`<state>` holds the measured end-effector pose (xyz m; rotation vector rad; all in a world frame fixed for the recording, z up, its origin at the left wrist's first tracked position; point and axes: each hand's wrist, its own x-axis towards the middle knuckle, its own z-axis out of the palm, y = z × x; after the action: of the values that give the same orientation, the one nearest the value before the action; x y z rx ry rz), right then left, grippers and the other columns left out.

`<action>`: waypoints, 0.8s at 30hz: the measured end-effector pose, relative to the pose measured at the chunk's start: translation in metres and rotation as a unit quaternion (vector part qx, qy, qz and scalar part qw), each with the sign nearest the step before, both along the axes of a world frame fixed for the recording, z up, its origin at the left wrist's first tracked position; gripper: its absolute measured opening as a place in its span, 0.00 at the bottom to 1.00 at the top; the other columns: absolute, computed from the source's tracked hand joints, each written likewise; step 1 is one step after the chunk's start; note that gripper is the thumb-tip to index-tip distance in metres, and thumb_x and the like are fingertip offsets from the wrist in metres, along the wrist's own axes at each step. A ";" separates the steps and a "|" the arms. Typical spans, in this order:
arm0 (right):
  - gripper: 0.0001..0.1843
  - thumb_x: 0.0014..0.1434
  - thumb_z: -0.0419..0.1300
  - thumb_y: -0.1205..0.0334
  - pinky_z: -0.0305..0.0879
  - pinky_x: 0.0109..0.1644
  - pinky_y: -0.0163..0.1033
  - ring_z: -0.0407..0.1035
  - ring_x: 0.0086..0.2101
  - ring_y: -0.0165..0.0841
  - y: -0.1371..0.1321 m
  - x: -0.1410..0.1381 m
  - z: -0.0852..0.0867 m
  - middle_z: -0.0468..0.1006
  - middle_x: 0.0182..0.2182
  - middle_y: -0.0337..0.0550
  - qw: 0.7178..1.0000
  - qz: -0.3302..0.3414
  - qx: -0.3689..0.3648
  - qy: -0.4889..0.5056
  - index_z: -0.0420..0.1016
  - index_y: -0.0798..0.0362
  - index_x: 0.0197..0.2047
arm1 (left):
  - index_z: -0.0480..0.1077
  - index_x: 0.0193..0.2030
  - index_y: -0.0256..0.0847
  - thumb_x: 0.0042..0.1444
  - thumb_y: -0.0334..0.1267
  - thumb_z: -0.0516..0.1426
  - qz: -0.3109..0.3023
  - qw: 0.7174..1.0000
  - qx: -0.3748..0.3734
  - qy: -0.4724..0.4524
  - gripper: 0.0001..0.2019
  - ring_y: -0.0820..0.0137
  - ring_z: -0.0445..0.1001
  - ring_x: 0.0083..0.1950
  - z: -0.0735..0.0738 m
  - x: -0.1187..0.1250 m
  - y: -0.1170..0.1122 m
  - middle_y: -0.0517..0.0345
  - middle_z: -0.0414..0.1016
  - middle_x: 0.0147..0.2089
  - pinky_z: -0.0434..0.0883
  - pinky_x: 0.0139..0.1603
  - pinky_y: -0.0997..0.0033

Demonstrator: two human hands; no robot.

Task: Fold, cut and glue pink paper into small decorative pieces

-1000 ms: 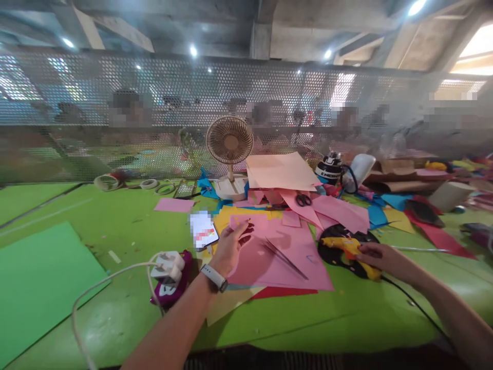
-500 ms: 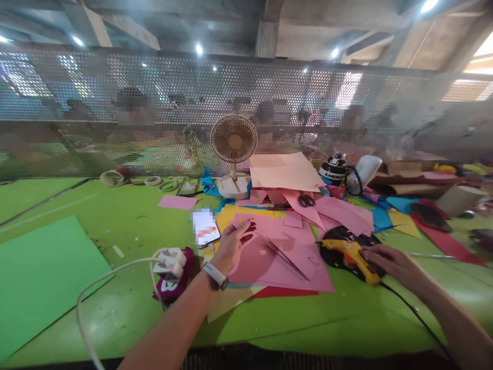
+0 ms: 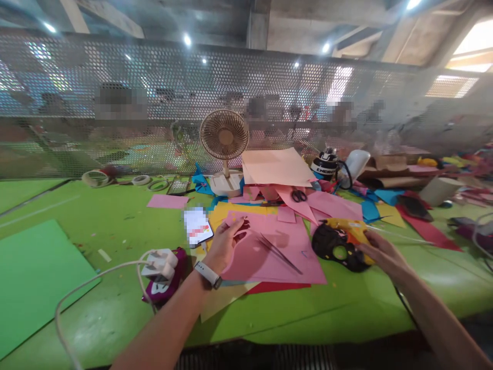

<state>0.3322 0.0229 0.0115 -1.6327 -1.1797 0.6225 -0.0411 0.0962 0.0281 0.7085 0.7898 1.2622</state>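
My right hand (image 3: 379, 251) is wrapped round the handle of a yellow glue gun (image 3: 348, 226), held over a black round stand (image 3: 327, 249). A cord trails from beneath that hand. Over a pink paper sheet (image 3: 277, 252), my left hand (image 3: 227, 241), with a watch on its wrist, has its fingers curled and drawn together. Whatever is at its fingertips is too small to make out. To the right of the left hand, tweezers (image 3: 280, 254) lie on the pink sheet. A phone (image 3: 198, 227) with a lit screen is just left of that hand.
A desk fan (image 3: 224, 134) stands at the back beside stacked pale paper (image 3: 277, 167). Scissors (image 3: 299, 196) lie on pink scraps. At left are a purple power strip (image 3: 165, 285) with white plugs and a green sheet (image 3: 34, 277). A perforated metal screen (image 3: 154, 103) bounds the table's far side.
My right hand has closed round the glue gun and lifted it off the stand, turning it. My left hand stays over the pink sheet. The whole view has shifted slightly.
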 end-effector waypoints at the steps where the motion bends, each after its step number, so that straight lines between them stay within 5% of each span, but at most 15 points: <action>1: 0.19 0.36 0.66 0.56 0.61 0.22 0.31 0.65 0.22 0.30 -0.002 -0.002 0.004 0.72 0.22 0.36 0.998 0.006 0.004 0.059 0.71 0.52 0.33 | 0.75 0.33 0.38 0.43 0.37 0.65 -0.002 1.000 0.000 -0.003 0.09 0.71 0.73 0.39 0.000 0.000 0.000 0.55 0.76 0.36 0.66 0.41 0.72; 5: 0.15 0.40 0.62 0.59 0.60 0.20 0.32 0.61 0.20 0.27 -0.007 -0.021 0.016 0.70 0.24 0.38 0.947 0.124 -0.019 0.297 0.70 0.50 0.35 | 0.75 0.33 0.39 0.42 0.37 0.65 -0.001 1.000 0.001 -0.018 0.10 0.73 0.73 0.38 0.001 0.001 -0.001 0.56 0.76 0.35 0.65 0.42 0.72; 8: 0.16 0.41 0.62 0.60 0.56 0.17 0.31 0.60 0.19 0.27 0.001 -0.044 0.019 0.70 0.24 0.41 0.908 0.204 -0.048 0.363 0.73 0.52 0.37 | 0.76 0.34 0.39 0.42 0.37 0.65 0.001 1.000 0.006 -0.012 0.11 0.72 0.73 0.39 0.001 0.001 -0.003 0.56 0.77 0.36 0.65 0.41 0.72; 12: 0.19 0.43 0.65 0.61 0.59 0.20 0.32 0.66 0.26 0.31 0.021 -0.076 0.031 0.75 0.35 0.47 0.908 0.217 -0.050 0.356 0.73 0.54 0.41 | 0.75 0.34 0.39 0.42 0.39 0.66 0.011 1.000 0.021 0.007 0.11 0.70 0.74 0.39 -0.001 0.000 -0.004 0.54 0.77 0.35 0.65 0.40 0.71; 17: 0.17 0.48 0.64 0.58 0.51 0.18 0.29 0.58 0.19 0.22 0.046 -0.112 0.049 0.75 0.33 0.47 0.902 0.319 -0.051 0.286 0.72 0.56 0.42 | 0.75 0.32 0.40 0.42 0.38 0.65 0.032 0.999 0.031 -0.002 0.09 0.68 0.74 0.41 -0.003 -0.001 -0.002 0.55 0.77 0.36 0.65 0.42 0.70; 24: 0.15 0.53 0.61 0.52 0.45 0.18 0.28 0.52 0.19 0.21 0.058 -0.139 0.029 0.68 0.22 0.38 0.910 0.361 -0.045 0.201 0.73 0.57 0.35 | 0.75 0.34 0.40 0.43 0.36 0.65 0.033 0.999 0.015 -0.038 0.09 0.67 0.73 0.44 -0.004 -0.002 0.000 0.56 0.77 0.38 0.67 0.44 0.69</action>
<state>0.1937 0.0808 0.0405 -1.0199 -1.4380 1.4233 -0.0431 0.0959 0.0245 0.6591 0.7390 1.3558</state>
